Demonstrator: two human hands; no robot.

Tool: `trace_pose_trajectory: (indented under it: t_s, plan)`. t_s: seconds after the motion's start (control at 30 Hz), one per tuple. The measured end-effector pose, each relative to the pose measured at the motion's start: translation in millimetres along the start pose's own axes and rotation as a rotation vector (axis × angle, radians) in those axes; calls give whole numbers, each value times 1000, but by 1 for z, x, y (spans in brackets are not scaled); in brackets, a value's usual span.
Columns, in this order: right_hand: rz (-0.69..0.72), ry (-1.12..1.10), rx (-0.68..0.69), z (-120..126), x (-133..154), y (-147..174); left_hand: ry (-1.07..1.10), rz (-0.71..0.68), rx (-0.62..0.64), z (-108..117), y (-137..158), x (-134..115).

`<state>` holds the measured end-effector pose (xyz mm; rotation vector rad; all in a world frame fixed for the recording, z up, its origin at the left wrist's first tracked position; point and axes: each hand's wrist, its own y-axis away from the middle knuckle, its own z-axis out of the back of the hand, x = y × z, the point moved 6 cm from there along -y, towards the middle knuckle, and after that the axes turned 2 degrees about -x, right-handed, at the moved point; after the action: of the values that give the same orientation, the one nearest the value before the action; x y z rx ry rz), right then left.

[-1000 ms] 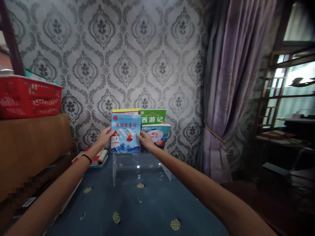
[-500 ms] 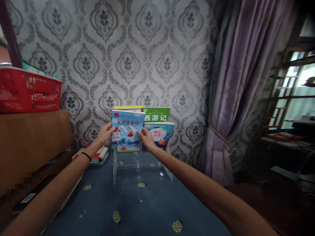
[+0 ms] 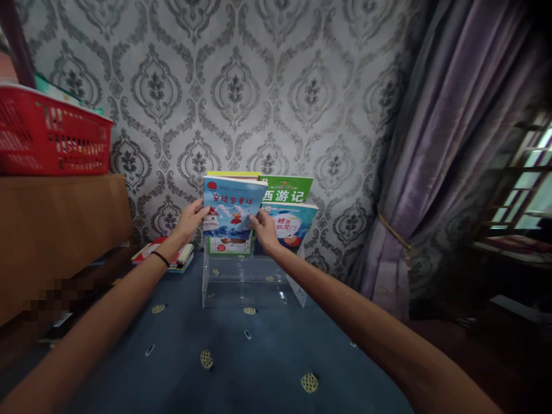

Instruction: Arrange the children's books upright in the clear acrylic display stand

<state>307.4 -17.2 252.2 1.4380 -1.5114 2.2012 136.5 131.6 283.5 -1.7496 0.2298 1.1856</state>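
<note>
A blue picture book with red title characters is held upright between my two hands. My left hand grips its left edge, and my right hand pinches the right edge with the thumb on the cover. Behind it stands a clear acrylic book stand with its lower tier bare. On the stand's upper part are a green book, a teal book in front of it, and a yellow-topped book. The lower part of a green-edged book shows beneath the blue one.
A small stack of books lies on the dark blue patterned tablecloth to the left. Further left, a red basket sits on a wooden cabinet. A purple curtain hangs at the right, against the patterned wall.
The view has shifted, so the stand sits higher in the picture. Both hands keep hold of the blue picture book, and slightly more of the book behind shows below it.
</note>
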Motion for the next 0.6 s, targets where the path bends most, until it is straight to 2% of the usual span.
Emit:
trace_pose_trajectory:
  t_s: [0.3,0.6]
  plan:
    - [-1,85,11,2,-2,3,-14,-4,33,2,1,7]
    - [-10,325,-7,8,-8,3,23,24,18,1,6,28]
